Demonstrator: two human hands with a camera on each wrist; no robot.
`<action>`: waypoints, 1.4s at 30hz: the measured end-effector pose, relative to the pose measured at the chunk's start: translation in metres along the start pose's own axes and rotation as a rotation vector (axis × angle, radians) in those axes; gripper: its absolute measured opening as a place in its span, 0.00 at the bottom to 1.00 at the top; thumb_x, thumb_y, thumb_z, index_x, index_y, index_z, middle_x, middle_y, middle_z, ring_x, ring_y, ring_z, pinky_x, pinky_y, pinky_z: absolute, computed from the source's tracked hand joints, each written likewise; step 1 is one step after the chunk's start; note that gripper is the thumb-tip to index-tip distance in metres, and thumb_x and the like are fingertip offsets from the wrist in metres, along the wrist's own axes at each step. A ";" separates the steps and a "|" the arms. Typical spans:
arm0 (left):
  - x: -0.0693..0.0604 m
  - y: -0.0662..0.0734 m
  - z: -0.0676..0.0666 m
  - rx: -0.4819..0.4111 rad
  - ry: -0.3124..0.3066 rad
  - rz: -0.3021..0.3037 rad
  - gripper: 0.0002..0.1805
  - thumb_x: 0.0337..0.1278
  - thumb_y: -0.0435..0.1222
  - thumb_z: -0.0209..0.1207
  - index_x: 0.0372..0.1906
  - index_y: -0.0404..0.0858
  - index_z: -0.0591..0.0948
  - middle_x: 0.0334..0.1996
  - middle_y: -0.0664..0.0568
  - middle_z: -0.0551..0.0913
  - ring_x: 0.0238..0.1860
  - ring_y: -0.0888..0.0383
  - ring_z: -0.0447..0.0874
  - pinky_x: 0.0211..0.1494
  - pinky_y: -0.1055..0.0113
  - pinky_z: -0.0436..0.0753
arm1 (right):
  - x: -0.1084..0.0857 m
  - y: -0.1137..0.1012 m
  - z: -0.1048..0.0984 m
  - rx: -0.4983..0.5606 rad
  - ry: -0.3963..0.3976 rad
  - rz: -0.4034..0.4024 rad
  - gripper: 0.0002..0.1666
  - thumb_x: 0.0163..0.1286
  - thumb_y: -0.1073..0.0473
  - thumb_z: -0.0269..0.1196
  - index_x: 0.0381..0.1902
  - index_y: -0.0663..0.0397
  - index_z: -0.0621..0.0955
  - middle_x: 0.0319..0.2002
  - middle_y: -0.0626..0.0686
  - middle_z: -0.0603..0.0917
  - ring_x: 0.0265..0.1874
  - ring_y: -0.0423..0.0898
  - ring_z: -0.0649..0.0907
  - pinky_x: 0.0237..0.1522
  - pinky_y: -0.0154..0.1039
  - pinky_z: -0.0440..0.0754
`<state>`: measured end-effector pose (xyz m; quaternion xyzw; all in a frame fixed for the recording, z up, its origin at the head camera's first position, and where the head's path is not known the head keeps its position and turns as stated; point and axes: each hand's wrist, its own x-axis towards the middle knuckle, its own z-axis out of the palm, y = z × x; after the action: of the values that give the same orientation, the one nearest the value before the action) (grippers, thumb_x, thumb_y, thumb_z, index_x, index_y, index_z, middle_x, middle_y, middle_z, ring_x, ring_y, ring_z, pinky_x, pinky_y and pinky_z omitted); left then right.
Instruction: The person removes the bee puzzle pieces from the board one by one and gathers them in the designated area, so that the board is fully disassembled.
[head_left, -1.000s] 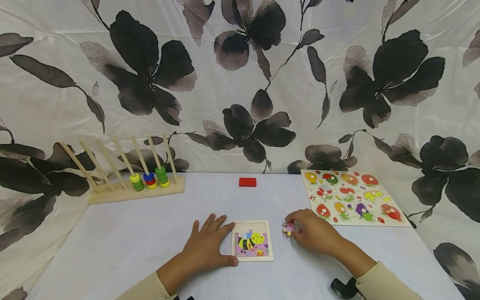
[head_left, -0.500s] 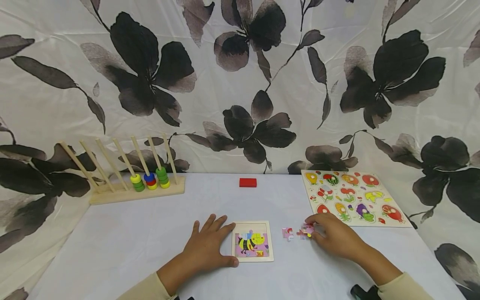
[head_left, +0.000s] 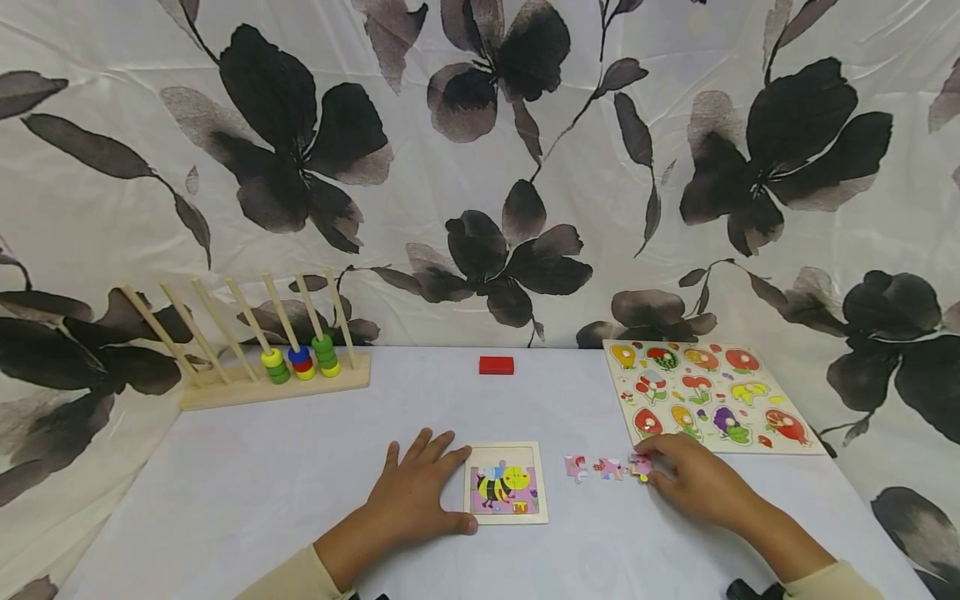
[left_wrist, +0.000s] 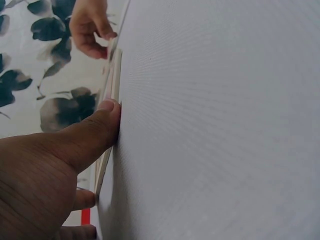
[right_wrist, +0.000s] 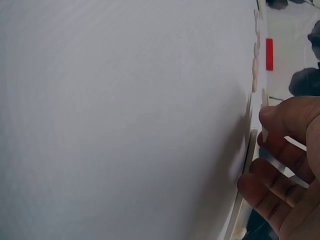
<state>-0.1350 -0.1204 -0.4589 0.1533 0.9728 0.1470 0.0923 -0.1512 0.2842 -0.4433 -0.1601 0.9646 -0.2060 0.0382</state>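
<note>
A wooden-framed bee puzzle [head_left: 506, 483] lies flat near the middle of the table. The left hand [head_left: 412, 492] spreads its fingers beside it, thumb and index finger touching the frame's left corners; in the left wrist view the thumb of the left hand [left_wrist: 65, 155] rests along the frame's edge. Between thumb and index finger the right hand [head_left: 701, 483] pinches a pink puzzle piece [head_left: 641, 467], seen edge-on in the right wrist view above the table, held by the right hand [right_wrist: 292, 155]. Two pink pieces, one [head_left: 576, 468] and another [head_left: 609, 469], lie between the frame and that hand.
A fruit board [head_left: 705, 392] lies behind the right hand, at the table's right. The red block [head_left: 497, 365] sits near the back edge. At the back left stands a wooden peg rack [head_left: 277, 392] with coloured rings. A floral cloth hangs behind the table.
The right hand has moved rightward with a pink piece, and two pink pieces it had covered now show on the table. The left hand and the bee puzzle have stayed put.
</note>
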 end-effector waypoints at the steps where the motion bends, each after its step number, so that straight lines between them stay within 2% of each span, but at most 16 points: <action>1: 0.000 0.000 0.000 -0.001 0.001 -0.001 0.55 0.34 0.66 0.76 0.73 0.51 0.74 0.76 0.47 0.66 0.79 0.38 0.51 0.70 0.24 0.46 | -0.001 0.001 0.000 -0.002 -0.002 0.003 0.19 0.63 0.62 0.73 0.52 0.45 0.84 0.51 0.43 0.83 0.53 0.48 0.81 0.51 0.51 0.82; 12: -0.001 0.001 -0.001 -0.002 0.009 0.002 0.55 0.34 0.65 0.76 0.73 0.50 0.74 0.76 0.47 0.66 0.79 0.38 0.52 0.70 0.24 0.46 | -0.002 0.008 0.002 -0.020 -0.011 0.008 0.20 0.63 0.61 0.74 0.53 0.46 0.84 0.50 0.43 0.84 0.54 0.49 0.80 0.54 0.53 0.81; 23: 0.000 0.001 0.001 -0.007 0.005 0.001 0.55 0.34 0.66 0.76 0.73 0.51 0.74 0.76 0.47 0.65 0.79 0.38 0.51 0.70 0.24 0.45 | -0.001 0.002 0.001 -0.057 -0.017 -0.017 0.20 0.62 0.62 0.74 0.52 0.49 0.84 0.49 0.44 0.84 0.57 0.52 0.81 0.59 0.56 0.78; 32: 0.000 0.001 -0.001 0.002 0.010 0.004 0.55 0.34 0.66 0.76 0.73 0.51 0.74 0.76 0.47 0.66 0.79 0.38 0.52 0.70 0.24 0.46 | 0.015 -0.030 0.008 -0.014 -0.001 -0.039 0.19 0.63 0.59 0.73 0.52 0.46 0.85 0.51 0.43 0.85 0.55 0.48 0.82 0.58 0.54 0.80; 37: -0.001 0.001 -0.001 -0.001 0.004 -0.003 0.55 0.34 0.66 0.76 0.74 0.51 0.74 0.76 0.47 0.66 0.79 0.38 0.51 0.70 0.24 0.46 | 0.026 -0.053 0.018 -0.013 -0.004 -0.090 0.17 0.64 0.59 0.72 0.51 0.46 0.86 0.48 0.42 0.85 0.54 0.46 0.82 0.57 0.51 0.81; 42: -0.001 0.002 -0.001 -0.006 0.001 -0.006 0.55 0.33 0.66 0.76 0.73 0.51 0.74 0.76 0.47 0.66 0.79 0.38 0.52 0.70 0.24 0.46 | 0.035 -0.071 0.027 -0.024 -0.024 -0.119 0.16 0.65 0.57 0.72 0.51 0.43 0.86 0.47 0.40 0.84 0.50 0.41 0.80 0.53 0.45 0.83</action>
<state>-0.1336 -0.1196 -0.4572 0.1500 0.9729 0.1495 0.0925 -0.1595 0.2009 -0.4388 -0.2202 0.9552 -0.1945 0.0357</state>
